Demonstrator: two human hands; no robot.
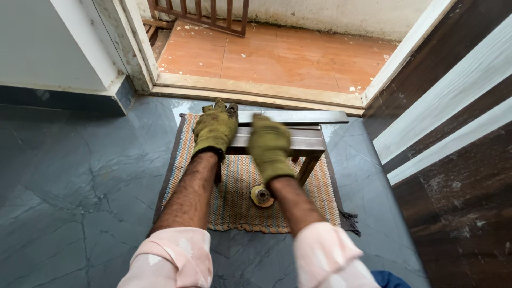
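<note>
Left grip (pixel 215 128), in an olive-green fabric work glove, laid flat and released on the left end of the low grey-brown slatted wooden stool (pixel 308 143), fingers reaching to the far edge. Right grip (pixel 269 144), gloved the same, smeared by motion over the middle of the stool top. Cannot tell whether clenched on anything or just pressed flat.

Stool standing on a striped orange-and-blue woven mat (pixel 234 210), itself on the dark grey marbled stone floor (pixel 80 176), just short of the pale wooden door threshold (pixel 256 90). Small round cream-coloured disc with a dark hub (pixel 261 196) lying on the mat, near the right forearm, apart from the stool legs and untouched.

Judged from the blur, a rubbing or wiping pass along the slats. To do it well:
- Press down firmly with the flat left grip so the light stool neither rocks nor slides on the mat.
- Run the right grip along the length of the slats, not across them, with even pressure.
- Mind the gaps between slats, likely spots for glove fabric to snag.
- Mind the disc below, close enough to be nudged by the right arm.
</note>
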